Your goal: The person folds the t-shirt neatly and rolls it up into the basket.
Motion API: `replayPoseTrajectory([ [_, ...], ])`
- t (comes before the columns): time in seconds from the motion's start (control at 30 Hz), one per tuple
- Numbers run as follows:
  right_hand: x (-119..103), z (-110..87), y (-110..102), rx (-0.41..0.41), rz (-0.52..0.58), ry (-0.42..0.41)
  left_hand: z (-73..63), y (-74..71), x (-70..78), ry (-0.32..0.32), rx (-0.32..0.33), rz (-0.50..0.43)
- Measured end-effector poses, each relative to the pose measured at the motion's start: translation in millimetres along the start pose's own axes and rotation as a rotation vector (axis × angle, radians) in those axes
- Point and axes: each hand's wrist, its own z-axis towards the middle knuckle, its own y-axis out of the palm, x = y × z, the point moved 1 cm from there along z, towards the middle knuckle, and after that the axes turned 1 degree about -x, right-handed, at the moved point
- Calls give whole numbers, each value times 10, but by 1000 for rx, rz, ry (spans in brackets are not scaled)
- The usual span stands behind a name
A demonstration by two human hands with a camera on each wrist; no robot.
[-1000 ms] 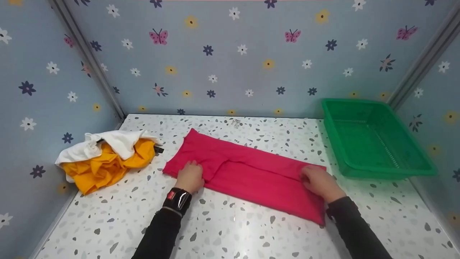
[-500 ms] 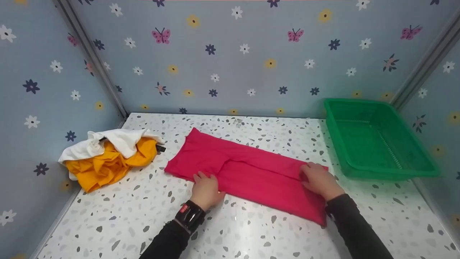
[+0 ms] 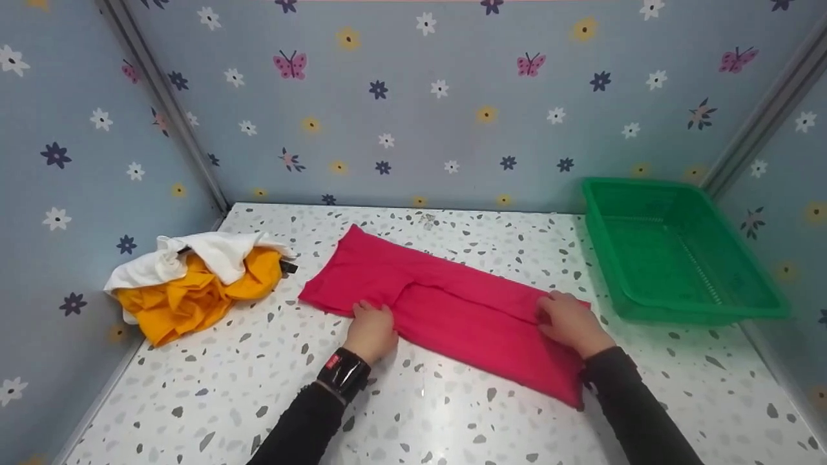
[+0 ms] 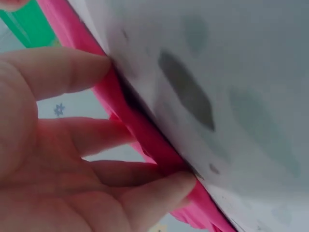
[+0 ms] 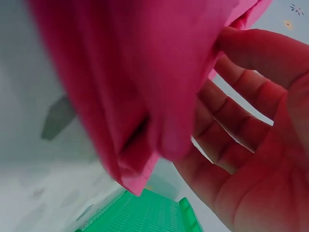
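A folded bright pink garment (image 3: 452, 323) lies as a long slanting strip on the speckled tabletop; its exact kind cannot be told. An upper layer crosses it with a curved edge. My left hand (image 3: 373, 332) grips the near edge, left of the middle; in the left wrist view the thumb and fingertips (image 4: 181, 183) meet the cloth's rim. At the right end, my right hand (image 3: 572, 323) pinches the upper layer. Thick folds of the pink cloth (image 5: 164, 87) hang beside its thumb (image 5: 260, 50) in the right wrist view, partly hiding the fingertips.
A green plastic basket (image 3: 678, 258) stands at the back right, near the right hand. On the left lies a crumpled pile of white cloth (image 3: 219, 248) and orange cloth (image 3: 187, 303). Flower-patterned walls (image 3: 400, 97) enclose the speckled tabletop (image 3: 413, 413) at the back and sides.
My left hand has slid right along the garment's near edge and its fingers have closed on it. The garment's left end has shifted slightly; the right hand has stayed nearly in place.
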Motion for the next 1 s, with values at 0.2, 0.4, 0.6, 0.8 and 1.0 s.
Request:
replayPoseTrajectory([
  [0.2,-18,-58,0,16,4,-15,154,-62,-80,3,-33,-55],
  [0.4,-72,-146,-21,13,-2,-43,338,-88,-149,-9,-73,-77],
  [0.6,-128,-224,-33,-15,0,-40,479,-93,-208,26,-75,-77],
  [0.8,-184,-293,-25,-14,-8,-51,566,-98,-251,28,-99,-79],
  [1.0,-228,-342,-21,-4,-13,-67,611,-118,-294,28,-106,-103],
])
